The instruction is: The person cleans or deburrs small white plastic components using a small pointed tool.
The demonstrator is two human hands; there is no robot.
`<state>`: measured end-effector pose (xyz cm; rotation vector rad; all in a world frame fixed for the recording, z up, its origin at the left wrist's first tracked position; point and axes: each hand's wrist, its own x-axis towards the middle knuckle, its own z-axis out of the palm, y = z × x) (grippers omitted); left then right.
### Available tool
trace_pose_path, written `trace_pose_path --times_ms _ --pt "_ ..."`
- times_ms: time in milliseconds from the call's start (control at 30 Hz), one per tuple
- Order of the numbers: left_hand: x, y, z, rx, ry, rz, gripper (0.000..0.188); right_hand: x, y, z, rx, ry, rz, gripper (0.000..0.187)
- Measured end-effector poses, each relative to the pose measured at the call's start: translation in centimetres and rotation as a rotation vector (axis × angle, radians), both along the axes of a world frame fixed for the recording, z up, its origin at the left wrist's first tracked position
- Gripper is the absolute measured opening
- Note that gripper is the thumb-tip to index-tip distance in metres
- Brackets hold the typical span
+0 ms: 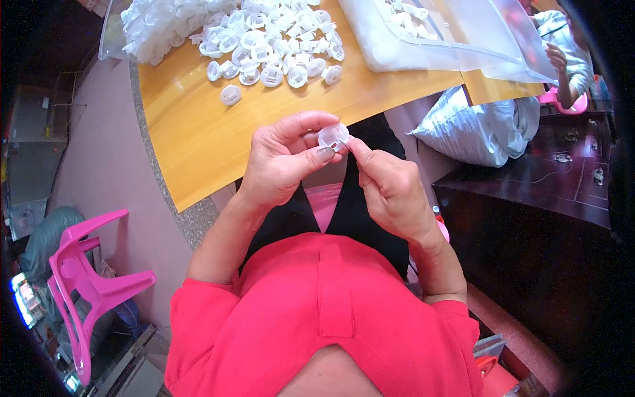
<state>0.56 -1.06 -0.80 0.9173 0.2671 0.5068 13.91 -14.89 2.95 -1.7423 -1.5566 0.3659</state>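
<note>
My left hand [284, 155] holds a small round translucent white plastic piece [333, 136] between thumb and fingers, just off the near edge of the wooden table. My right hand [393, 188] is closed, its thumb and forefinger pinched against the right side of that piece. Something thin shows at those fingertips, too small to name. Beyond my hands, a heap of similar white plastic pieces [271, 49] covers the far part of the yellow-brown table [192, 142]. One loose piece [231, 95] lies nearest to me, apart from the heap.
A clear plastic bin [390, 63] with white pieces stands at the far right of the table. Past the table's right side are a white sack [473, 129] and a dark cabinet [529, 192]. A pink plastic chair [99, 284] is at left. Another person [569, 49] is at the far right.
</note>
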Motion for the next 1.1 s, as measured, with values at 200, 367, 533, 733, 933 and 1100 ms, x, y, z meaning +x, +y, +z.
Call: trace_pose_path --times_ms 200,367,533,733,933,1100 --pt "0.3 -0.1 -0.7 0.082 -0.085 0.007 0.034 0.1 0.2 0.3 -0.054 0.192 -0.006 0.042" --pt "0.4 -0.3 -1.0 0.056 -0.082 -0.002 0.034 0.3 0.3 0.6 -0.096 0.273 -0.026 0.043" --pt "0.5 0.0 -0.5 -0.219 -0.069 -0.074 0.030 0.2 -0.1 0.8 -0.063 -0.045 -0.086 0.040" --pt "0.6 -0.2 -0.7 -0.202 -0.061 -0.037 0.029 -0.4 -0.4 1.9 -0.166 -0.266 -0.117 0.047" --pt "0.6 -0.4 -0.7 -0.176 -0.074 -0.017 0.028 -0.5 -0.3 2.1 -0.202 -0.333 -0.136 0.045" --pt "0.7 -0.5 -0.8 -0.176 -0.071 -0.013 0.027 -0.5 -0.4 2.1 -0.218 -0.370 -0.133 0.044"
